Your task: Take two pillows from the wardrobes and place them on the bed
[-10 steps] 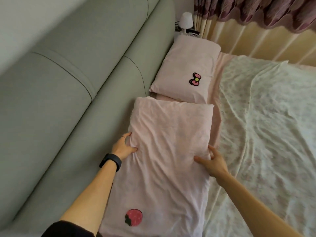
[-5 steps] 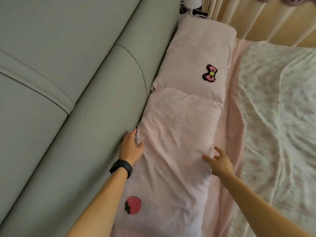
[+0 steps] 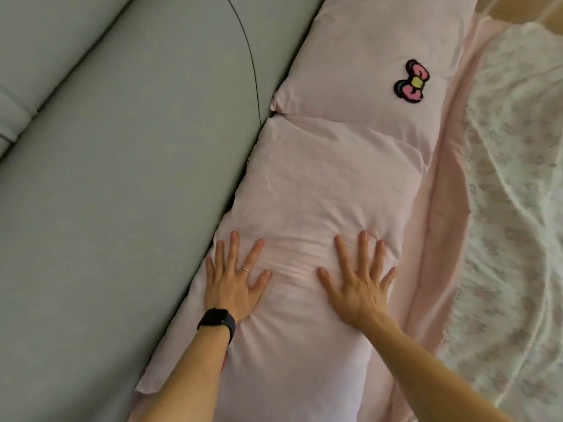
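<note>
- The left hand (image 3: 234, 278) lies flat on the near pillow (image 3: 320, 184), palm down, fingers straight and spread, holding nothing. It sits close to the pillow's left edge.
- The right hand (image 3: 358, 281) is flat as well, fingers fanned, and presses the same pillow nearer its right edge, gripping nothing.
- The cloth between the two hands is bunched into small folds.
- A black watch (image 3: 217, 319) wraps the left wrist, and a thin ring (image 3: 245, 269) sits on one left finger.
- The near pillow, pale pink, lies lengthwise along the grey-green headboard (image 3: 122, 147), touching it.
- The far pillow (image 3: 365, 56), also pink and bearing a bow patch (image 3: 412, 82), lies just beyond, end to end with the near one.
- Both rest on the bed (image 3: 441, 239), pink here, with a floral quilt (image 3: 511, 208) to the right.
</note>
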A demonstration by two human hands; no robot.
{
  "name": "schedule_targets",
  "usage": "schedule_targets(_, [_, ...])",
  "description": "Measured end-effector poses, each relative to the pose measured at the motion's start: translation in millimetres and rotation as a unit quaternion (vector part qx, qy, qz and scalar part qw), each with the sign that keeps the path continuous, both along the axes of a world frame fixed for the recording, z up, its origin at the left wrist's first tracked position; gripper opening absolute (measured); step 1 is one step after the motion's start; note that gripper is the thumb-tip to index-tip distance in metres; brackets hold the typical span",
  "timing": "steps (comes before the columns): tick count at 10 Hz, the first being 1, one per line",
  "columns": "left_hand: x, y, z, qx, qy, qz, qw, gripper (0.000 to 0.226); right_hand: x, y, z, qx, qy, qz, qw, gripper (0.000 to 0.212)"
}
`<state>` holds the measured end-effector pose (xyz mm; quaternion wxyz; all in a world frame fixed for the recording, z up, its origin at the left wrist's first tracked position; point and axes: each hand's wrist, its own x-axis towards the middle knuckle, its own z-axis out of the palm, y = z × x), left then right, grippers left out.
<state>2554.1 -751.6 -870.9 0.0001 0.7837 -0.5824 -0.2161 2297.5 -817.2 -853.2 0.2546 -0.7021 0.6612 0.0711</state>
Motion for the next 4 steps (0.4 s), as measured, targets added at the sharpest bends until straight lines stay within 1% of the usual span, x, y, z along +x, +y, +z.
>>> schedule_targets(1, [0, -5, -16, -0.002, 0.020, 0.013, 1.000, 0.070, 1, 0, -22, -0.013, 0.009, -0.007, 1.000, 0.075])
schedule_targets(2, [0, -8, -12, 0.012, 0.019, 0.020, 1.000, 0.069, 1, -12, -21, 0.014, 0.019, 0.003, 1.000, 0.073])
schedule_targets(3, [-6, -12, 11, 0.073, 0.007, 0.029, 0.997, 0.068, 2, -23, 3, 0.080, 0.059, 0.022, 0.995, 0.076])
schedule_targets(4, [-15, -11, 43, 0.128, 0.071, 0.072, 0.987, 0.066, 5, -23, 44, 0.123, 0.088, 0.072, 0.986, 0.078])
